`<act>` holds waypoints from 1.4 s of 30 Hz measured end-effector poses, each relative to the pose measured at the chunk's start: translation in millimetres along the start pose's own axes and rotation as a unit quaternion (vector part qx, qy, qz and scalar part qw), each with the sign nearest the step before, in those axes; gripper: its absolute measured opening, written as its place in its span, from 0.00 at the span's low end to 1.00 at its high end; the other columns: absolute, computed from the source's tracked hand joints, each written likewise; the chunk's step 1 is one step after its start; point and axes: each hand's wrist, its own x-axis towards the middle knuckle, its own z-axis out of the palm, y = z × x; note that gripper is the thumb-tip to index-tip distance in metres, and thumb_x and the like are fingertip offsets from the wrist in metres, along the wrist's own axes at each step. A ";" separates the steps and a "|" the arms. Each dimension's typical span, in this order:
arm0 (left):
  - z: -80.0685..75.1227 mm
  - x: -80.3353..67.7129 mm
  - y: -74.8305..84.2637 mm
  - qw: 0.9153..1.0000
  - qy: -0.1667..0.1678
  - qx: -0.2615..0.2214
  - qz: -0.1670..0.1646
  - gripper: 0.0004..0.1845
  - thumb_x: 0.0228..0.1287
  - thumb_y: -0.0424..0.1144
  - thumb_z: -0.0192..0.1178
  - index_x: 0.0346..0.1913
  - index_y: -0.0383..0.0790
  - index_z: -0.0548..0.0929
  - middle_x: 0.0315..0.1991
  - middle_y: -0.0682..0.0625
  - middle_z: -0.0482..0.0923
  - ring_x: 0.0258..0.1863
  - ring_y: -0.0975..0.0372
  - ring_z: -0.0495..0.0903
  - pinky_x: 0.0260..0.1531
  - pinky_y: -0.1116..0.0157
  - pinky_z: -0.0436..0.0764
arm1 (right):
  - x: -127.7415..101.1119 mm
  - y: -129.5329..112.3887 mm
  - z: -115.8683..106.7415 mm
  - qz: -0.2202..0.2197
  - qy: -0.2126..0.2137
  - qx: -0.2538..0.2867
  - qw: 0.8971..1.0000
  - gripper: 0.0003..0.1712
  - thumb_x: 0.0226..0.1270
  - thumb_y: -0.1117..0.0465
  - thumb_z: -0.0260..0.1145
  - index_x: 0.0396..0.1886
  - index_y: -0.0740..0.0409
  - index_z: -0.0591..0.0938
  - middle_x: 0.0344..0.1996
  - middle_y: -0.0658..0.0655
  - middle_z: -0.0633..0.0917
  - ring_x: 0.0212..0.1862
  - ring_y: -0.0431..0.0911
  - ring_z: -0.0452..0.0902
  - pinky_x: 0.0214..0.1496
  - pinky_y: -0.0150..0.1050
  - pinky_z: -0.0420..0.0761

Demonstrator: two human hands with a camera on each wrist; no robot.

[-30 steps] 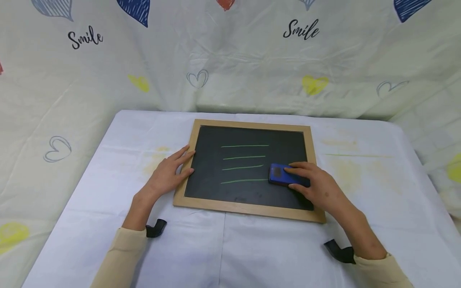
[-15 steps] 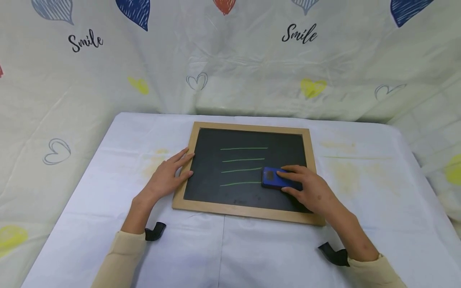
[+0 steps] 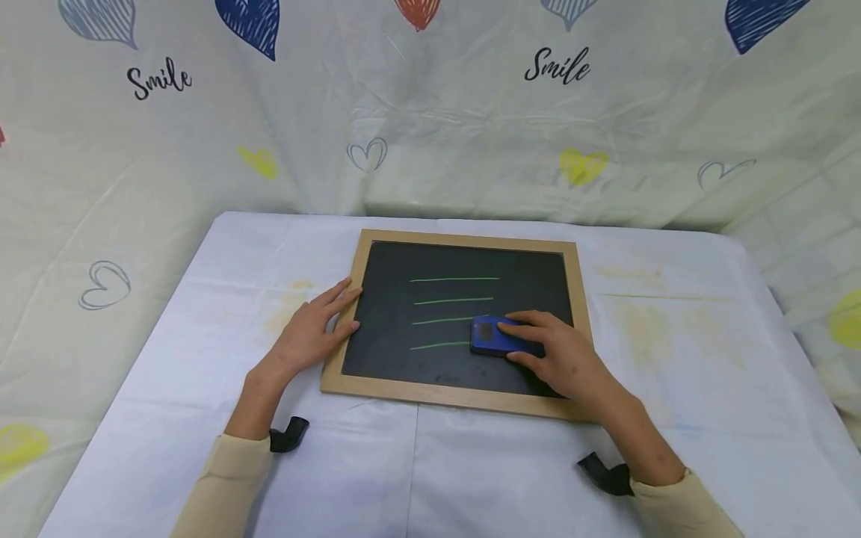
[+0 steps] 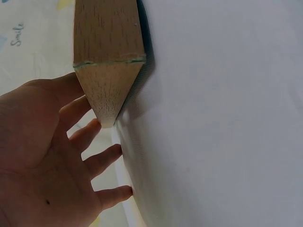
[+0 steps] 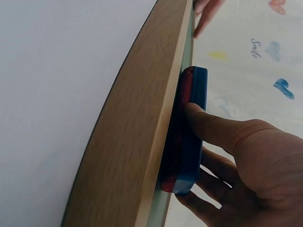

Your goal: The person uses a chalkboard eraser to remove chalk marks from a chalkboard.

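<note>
A small wood-framed chalkboard (image 3: 403,359) lies flat, with several green chalk lines drawn across its middle. My right hand (image 3: 565,355) grips a blue chalkboard eraser (image 3: 487,336) by its sides, thumb on the near edge and fingers on the far one. The right wrist view shows the eraser (image 5: 196,142) with its reddish felt side against the board. The eraser overlaps the right ends of the two lower lines. My left hand (image 3: 309,332) rests on the left side of the frame, fingers spread; the left wrist view shows that hand (image 4: 52,137) beside the frame's wooden corner (image 4: 111,80).
A white cloth (image 3: 350,471) with yellowish smudges and a faint green streak (image 3: 666,297) covers the table. Behind it hangs a pale curtain (image 3: 457,134) printed with hearts and "Smile". Black straps (image 3: 289,435) show at both wrists.
My right hand has slid the eraser leftward across the board, over the right ends of the lower green lines. The left hand has stayed on the frame.
</note>
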 end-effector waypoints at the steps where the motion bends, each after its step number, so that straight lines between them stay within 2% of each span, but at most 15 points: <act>1: 0.4 0.1 -0.3 1.000 0.001 -0.001 -0.001 0.35 0.76 0.46 0.61 0.81 0.48 0.64 0.85 0.45 0.54 0.81 0.40 0.60 0.76 0.28 0.53 | 0.8 -1.6 1.0 -0.001 0.000 -0.005 1.000 0.29 0.63 0.59 0.78 0.65 0.52 0.85 0.66 0.61 0.82 0.67 0.62 0.80 0.61 0.58 0.84; 12: 1.3 0.3 -1.8 1.000 -0.001 -0.005 -0.002 0.35 0.77 0.46 0.61 0.81 0.48 0.64 0.85 0.46 0.53 0.82 0.41 0.59 0.77 0.28 0.53 | 11.4 -18.1 10.7 0.003 -0.019 -0.011 1.000 0.30 0.65 0.55 0.77 0.67 0.48 0.84 0.67 0.58 0.82 0.69 0.59 0.78 0.65 0.58 0.82; 27: 1.3 0.5 -2.9 1.000 -0.001 -0.005 0.004 0.35 0.77 0.45 0.61 0.81 0.47 0.64 0.85 0.45 0.53 0.81 0.40 0.60 0.76 0.27 0.53 | 29.3 -52.6 30.1 -0.023 -0.044 -0.007 0.999 0.30 0.66 0.52 0.76 0.68 0.45 0.83 0.69 0.56 0.80 0.71 0.57 0.77 0.68 0.57 0.81; 42: 1.2 0.3 -2.9 1.000 -0.001 -0.020 0.010 0.35 0.77 0.44 0.61 0.81 0.46 0.64 0.85 0.45 0.53 0.81 0.39 0.59 0.75 0.26 0.51 | 42.0 -85.4 45.4 -0.056 -0.064 -0.035 0.996 0.30 0.69 0.50 0.74 0.70 0.43 0.81 0.70 0.55 0.79 0.71 0.54 0.77 0.70 0.53 0.80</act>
